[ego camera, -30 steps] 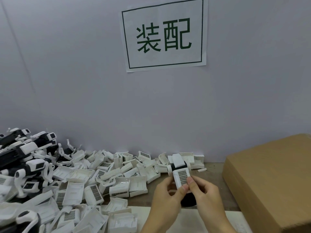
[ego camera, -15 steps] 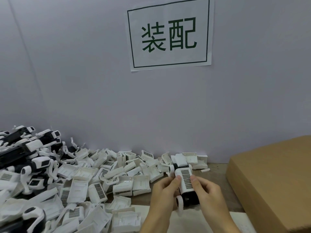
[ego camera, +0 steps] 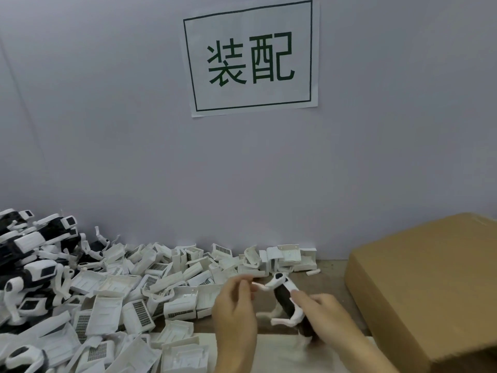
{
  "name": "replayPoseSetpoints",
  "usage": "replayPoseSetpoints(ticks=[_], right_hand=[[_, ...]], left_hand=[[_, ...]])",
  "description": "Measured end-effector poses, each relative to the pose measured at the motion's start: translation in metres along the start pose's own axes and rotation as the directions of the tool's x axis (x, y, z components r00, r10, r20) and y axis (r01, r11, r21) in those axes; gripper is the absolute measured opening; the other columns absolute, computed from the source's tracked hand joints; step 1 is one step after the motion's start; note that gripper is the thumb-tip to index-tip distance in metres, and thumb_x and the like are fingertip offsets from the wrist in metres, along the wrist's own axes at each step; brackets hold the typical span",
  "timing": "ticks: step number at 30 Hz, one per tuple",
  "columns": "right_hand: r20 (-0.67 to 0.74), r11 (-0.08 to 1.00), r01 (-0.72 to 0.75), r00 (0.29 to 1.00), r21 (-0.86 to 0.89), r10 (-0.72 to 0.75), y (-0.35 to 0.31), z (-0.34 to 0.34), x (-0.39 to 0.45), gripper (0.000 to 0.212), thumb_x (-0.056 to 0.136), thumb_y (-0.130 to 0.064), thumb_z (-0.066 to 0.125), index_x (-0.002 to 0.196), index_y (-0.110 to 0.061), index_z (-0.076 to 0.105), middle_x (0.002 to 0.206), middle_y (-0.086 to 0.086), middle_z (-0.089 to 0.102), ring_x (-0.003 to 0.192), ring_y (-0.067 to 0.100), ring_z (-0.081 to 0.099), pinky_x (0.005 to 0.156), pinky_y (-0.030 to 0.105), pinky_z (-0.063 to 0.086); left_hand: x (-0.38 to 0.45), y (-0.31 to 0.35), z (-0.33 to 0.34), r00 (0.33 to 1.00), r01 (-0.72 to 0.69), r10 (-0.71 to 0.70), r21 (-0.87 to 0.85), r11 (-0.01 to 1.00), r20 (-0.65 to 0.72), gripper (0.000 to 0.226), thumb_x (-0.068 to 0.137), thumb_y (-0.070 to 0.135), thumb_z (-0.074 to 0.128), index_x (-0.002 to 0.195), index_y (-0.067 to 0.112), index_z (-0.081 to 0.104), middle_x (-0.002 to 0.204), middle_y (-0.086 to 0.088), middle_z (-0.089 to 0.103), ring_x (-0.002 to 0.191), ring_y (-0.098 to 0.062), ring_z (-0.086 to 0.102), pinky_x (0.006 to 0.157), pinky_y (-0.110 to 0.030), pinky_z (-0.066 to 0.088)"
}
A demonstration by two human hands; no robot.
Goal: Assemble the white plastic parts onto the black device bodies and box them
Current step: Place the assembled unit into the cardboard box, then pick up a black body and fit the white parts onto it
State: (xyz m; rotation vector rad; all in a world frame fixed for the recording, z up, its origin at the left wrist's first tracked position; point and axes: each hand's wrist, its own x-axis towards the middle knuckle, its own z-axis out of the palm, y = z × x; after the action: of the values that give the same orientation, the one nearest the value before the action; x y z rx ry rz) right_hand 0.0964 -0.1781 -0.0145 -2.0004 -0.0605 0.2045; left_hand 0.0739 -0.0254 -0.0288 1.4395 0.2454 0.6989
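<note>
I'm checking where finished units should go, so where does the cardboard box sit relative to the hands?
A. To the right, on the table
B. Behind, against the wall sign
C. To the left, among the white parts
A: the cardboard box lies right of the right hand and the left hand, while the loose white parts pile up on the left.

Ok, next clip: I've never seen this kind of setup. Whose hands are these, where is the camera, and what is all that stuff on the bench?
No robot here: a person works bare-handed, filmed by a camera worn on their head, looking forward and down. The right hand grips a black device body with white parts on it. The left hand pinches a thin white piece at its top end. On the left lies a heap of loose white plastic parts, with black-and-white devices stacked behind. A cardboard box sits on the right; a paper sign hangs on the wall.
</note>
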Motion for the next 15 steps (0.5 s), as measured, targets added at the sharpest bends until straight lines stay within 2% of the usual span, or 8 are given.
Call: replayPoseSetpoints(ticks=[2,4,7,8,9,10,12,15], right_hand=[[0.118,0.985,-0.137,0.985,0.104,0.124,-0.005,-0.020,-0.002,0.043,0.092,-0.048,0.056,0.080,-0.010,0.070,0.081,0.006,0.069,0.072,0.020,0.059,0.070,0.030,0.044],[0.114,0.901,-0.142,0.988,0.410,0.104,-0.014,-0.046,-0.006,0.037,0.095,-0.040,0.058,0.089,-0.009,0.076,0.083,0.012,0.072,0.072,0.025,0.064,0.076,0.039,0.055],[-0.146,0.465,0.186,0.982,0.866,-0.120,-0.036,-0.099,-0.014,0.024,0.096,-0.025,0.056,0.090,-0.017,0.078,0.110,0.011,0.074,0.089,0.028,0.069,0.084,0.048,0.059],[-0.266,0.285,0.304,0.950,0.909,-0.163,-0.041,-0.120,-0.017,0.022,0.092,-0.025,0.059,0.107,-0.016,0.073,0.124,0.013,0.069,0.102,0.030,0.068,0.089,0.045,0.054],[-0.371,0.157,0.395,0.914,0.905,-0.162,-0.045,-0.140,-0.019,0.043,0.092,-0.032,0.060,0.131,-0.014,0.061,0.134,0.014,0.063,0.118,0.032,0.062,0.097,0.044,0.048],[-0.437,0.104,0.451,0.890,0.887,-0.128,-0.042,-0.156,-0.019,0.061,0.097,-0.043,0.052,0.148,-0.011,0.043,0.141,0.014,0.056,0.131,0.033,0.053,0.103,0.045,0.041],[-0.501,0.210,0.498,0.865,0.842,-0.043,-0.032,-0.169,-0.017,0.069,0.103,-0.052,0.033,0.156,-0.008,0.023,0.147,0.011,0.047,0.136,0.031,0.047,0.105,0.048,0.038],[-0.462,0.479,0.401,0.887,0.781,0.010,-0.024,-0.130,-0.008,0.031,0.105,-0.030,0.040,0.127,-0.014,0.054,0.128,0.009,0.061,0.102,0.024,0.064,0.082,0.038,0.047]], left_hand=[[0.002,-0.005,-0.004,0.997,-0.013,0.013,-0.005,1.000,-0.076,0.034,0.100,0.000,0.049,0.080,0.016,0.071,0.071,-0.001,0.069,0.074,-0.023,0.061,0.069,-0.040,0.047],[0.003,-0.011,-0.006,0.995,0.016,-0.015,0.013,1.000,-0.095,0.034,0.099,-0.006,0.047,0.078,0.011,0.068,0.069,-0.006,0.066,0.068,-0.025,0.056,0.070,-0.041,0.042],[0.006,-0.017,-0.005,0.996,0.042,-0.038,0.050,0.998,-0.081,0.034,0.098,-0.009,0.047,0.076,0.008,0.067,0.067,-0.012,0.066,0.063,-0.027,0.053,0.071,-0.039,0.040],[0.006,-0.017,-0.004,0.997,0.037,-0.033,0.058,0.998,-0.075,0.034,0.097,-0.009,0.048,0.075,0.008,0.067,0.067,-0.013,0.066,0.062,-0.028,0.053,0.071,-0.038,0.040],[0.007,-0.017,-0.003,0.998,0.029,-0.025,0.065,0.997,-0.064,0.034,0.097,-0.009,0.048,0.075,0.009,0.067,0.067,-0.013,0.066,0.062,-0.028,0.053,0.070,-0.037,0.039],[0.008,-0.018,-0.002,0.999,0.017,-0.014,0.073,0.997,-0.050,0.034,0.097,-0.009,0.048,0.074,0.009,0.067,0.066,-0.012,0.065,0.062,-0.028,0.053,0.069,-0.037,0.039],[0.008,-0.020,0.000,1.000,-0.001,0.002,0.088,0.996,-0.017,0.034,0.097,-0.010,0.049,0.074,0.009,0.067,0.064,-0.010,0.065,0.062,-0.027,0.053,0.065,-0.035,0.039],[0.006,-0.021,0.003,0.997,-0.006,-0.007,0.171,0.985,0.077,0.034,0.095,-0.011,0.049,0.073,0.008,0.067,0.061,-0.006,0.065,0.060,-0.023,0.055,0.060,-0.032,0.043]])
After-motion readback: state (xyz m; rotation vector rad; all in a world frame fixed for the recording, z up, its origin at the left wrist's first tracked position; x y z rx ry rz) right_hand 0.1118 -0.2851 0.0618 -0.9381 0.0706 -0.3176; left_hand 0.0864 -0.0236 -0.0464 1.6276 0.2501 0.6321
